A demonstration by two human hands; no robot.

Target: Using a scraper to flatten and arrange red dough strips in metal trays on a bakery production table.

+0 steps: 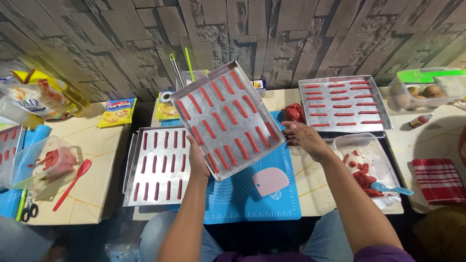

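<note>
Tray in hand: square metal baking tray (227, 119), tilted and turned cornerwise, raised above the blue silicone mat (252, 194) at frame centre; diagonal rows of red dough sticks (241, 108) across it.
Left hand: left hand (196, 162) at the tray's 7 o'clock edge, mostly hidden beneath it; closed on the rim from below, exact finger hold not visible.
Right hand: right hand (303, 137) at the tray's 3 o'clock corner, fingers spread and loosely curled, touching or just beside the rim; contact cannot be told.
Handling, as judged: thin sheet metal, stiff and likely light; smooth face probably slippery; soft sticks apt to slide or dent if tipped. Best taken by two opposite rims, kept level.
At 9 o'clock: second tray (158, 165) of sticks in upright rows, flat on the table.
At 2 o'clock: third tray (344, 103), partly filled.
At 4 o'clock: clear container (366, 162) with red dough scraps and a blue spatula (391, 189).
At 6 o'clock: pink dough scraper (270, 181) on the mat.
Far 9 o'clock: red spatula (73, 184) beside a plastic tub (43, 165).
</note>
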